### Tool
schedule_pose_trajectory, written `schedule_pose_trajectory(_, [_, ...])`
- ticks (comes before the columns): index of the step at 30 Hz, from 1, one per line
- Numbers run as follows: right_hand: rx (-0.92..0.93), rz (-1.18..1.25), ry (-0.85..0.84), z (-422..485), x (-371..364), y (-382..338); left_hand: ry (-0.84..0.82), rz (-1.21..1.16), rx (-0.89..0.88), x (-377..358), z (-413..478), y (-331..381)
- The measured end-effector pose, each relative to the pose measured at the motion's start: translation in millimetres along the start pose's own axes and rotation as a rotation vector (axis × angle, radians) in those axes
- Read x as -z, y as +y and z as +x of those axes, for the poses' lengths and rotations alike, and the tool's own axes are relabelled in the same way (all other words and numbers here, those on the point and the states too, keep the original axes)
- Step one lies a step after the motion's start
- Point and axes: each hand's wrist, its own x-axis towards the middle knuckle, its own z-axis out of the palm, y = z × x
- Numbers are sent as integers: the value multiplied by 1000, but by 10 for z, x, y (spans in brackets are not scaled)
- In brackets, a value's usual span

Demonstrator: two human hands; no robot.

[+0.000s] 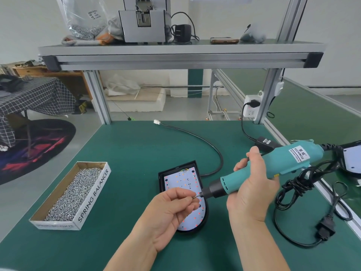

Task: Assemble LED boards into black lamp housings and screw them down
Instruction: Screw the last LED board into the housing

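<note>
Green-matted worktop (136,149) of an aluminium-framed assembly bench, seen from above. Nearest the viewer, the left hand (168,214) closes its grip in a thumb-and-finger pinch on a small screw (194,196), offered up to the bit of the electric screwdriver (283,165). The right hand (252,184) wraps its grip round the teal barrel, which lies nearly level with its nose pointing left. Both hands hover above the LED board (179,180), which is seated in the black lamp housing (162,178) on the worktop. The housing's rounded end faces the viewer.

The step in hand appears to be loading a screw onto the bit. To do it well, seat the head squarely on the tip before letting go, then swing the tool upright over a board hole and press straight down. A tilted driver would likely cross-thread or skid across the LEDs. The loose power cord (298,184) at right should stay off the board.

To the left stands a cardboard box (93,194) marked SPRING BALANCER, filled with screws. Beyond the housing its black lead runs to a white connector (156,122). Farther off, a wall socket (252,106) sits on the frame upright, beneath the upper shelf (175,49).
</note>
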Motion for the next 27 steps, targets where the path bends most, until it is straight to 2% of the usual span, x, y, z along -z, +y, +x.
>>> schedule_pose_trajectory(8, [-76,-6,55,127,16,28,78,451,-318,-106,-35,-87])
schedule_pose_trajectory(16, [-128,-3,71,173,52,55,130,553,-457,-166,-71,-153])
schedule_pose_trajectory(20, [-146,1,83,190,56,56,146,424,-391,-156,-54,-193])
schedule_pose_trajectory(24, [-154,-5,94,197,59,61,62,-23,-108,-124,-14,-181])
schedule_pose_trajectory(27, [-135,2,89,193,53,48,60,-154,7,-124,-10,-153])
